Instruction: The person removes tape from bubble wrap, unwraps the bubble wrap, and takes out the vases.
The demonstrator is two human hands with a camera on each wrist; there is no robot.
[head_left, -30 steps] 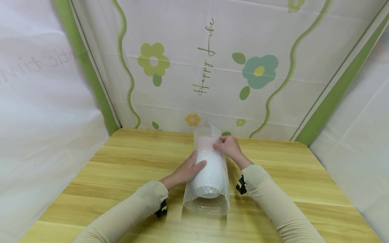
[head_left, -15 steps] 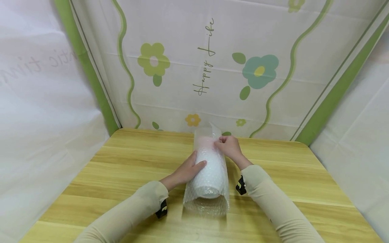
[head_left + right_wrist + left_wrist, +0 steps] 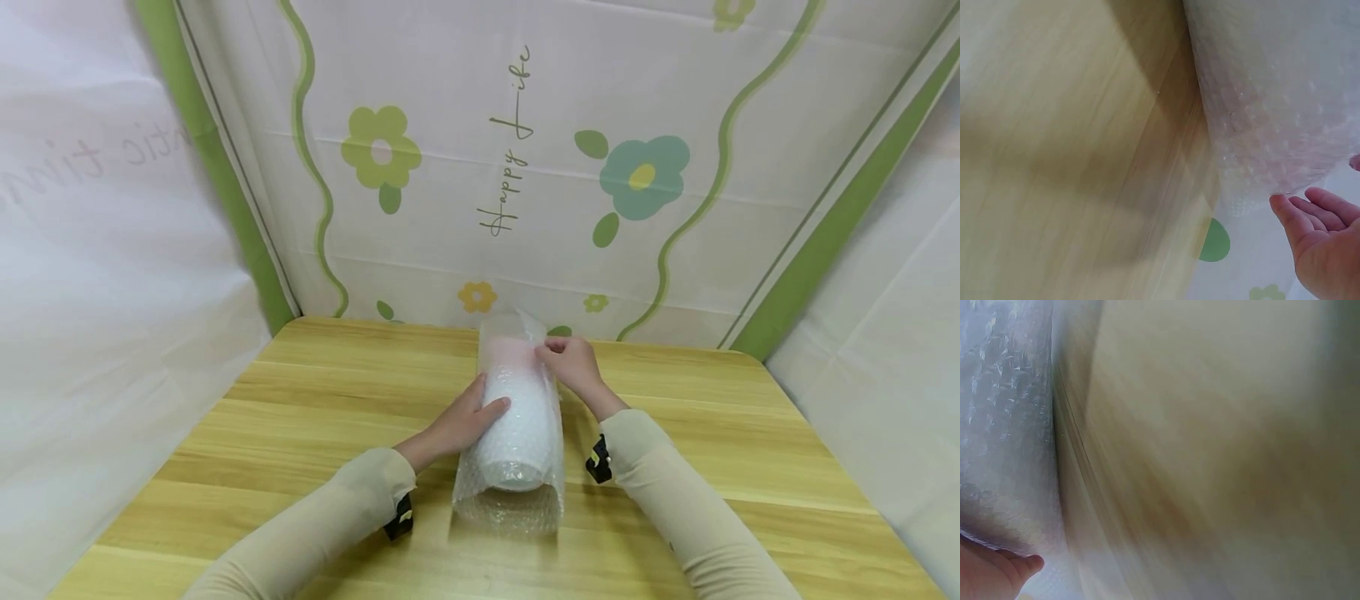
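A white cylinder [image 3: 517, 429], pinkish toward its far end, lies lengthwise on the table inside a loose sleeve of clear bubble wrap [image 3: 506, 510]. The wrap sticks out past both ends of it. My left hand [image 3: 456, 418] holds the wrapped cylinder from the left, thumb laid over the top. At the far right side, my right hand [image 3: 573, 367] pinches the wrap's edge between thumb and fingers. The right wrist view shows that hand's thumb tip at the border of the bubble wrap [image 3: 1285, 100]. Most left fingers are hidden behind the roll.
The wooden table [image 3: 337, 400] extends to both sides of the roll. Behind it hangs a white cloth [image 3: 450, 225] printed with flowers and lettering, close to the far end of the wrap. Pale cloth walls [image 3: 112, 250] stand left and right.
My right hand has drawn slightly to the right, its fingers closing on the wrap's edge. The wrap's upright far corner has dipped a little. The left hand keeps its place.
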